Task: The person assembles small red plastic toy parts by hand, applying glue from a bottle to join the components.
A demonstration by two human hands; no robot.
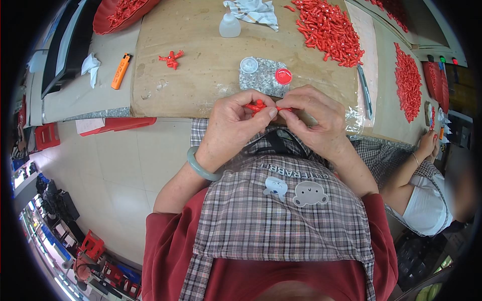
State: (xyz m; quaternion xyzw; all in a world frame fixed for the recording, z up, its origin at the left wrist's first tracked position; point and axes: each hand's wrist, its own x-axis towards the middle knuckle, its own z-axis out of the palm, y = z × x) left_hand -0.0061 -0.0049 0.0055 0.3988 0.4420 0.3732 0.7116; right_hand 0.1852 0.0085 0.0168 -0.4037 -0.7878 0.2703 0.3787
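Observation:
Over the table's front edge, my left hand pinches a small red plastic figure between thumb and fingers. Close against it, my right hand grips a thin red piece at the figure's right side; whether the two parts touch is hard to make out. Just beyond my hands lies a speckled grey slab bearing a small white round dish and a small dish of red paint. Another red figure with spread limbs rests on the cardboard to the left.
At the far right is a heap of small red parts, with a grey cutter knife beside it. A white squeeze bottle, a cloth, an orange lighter and a red basin stand around. A co-worker sits at right.

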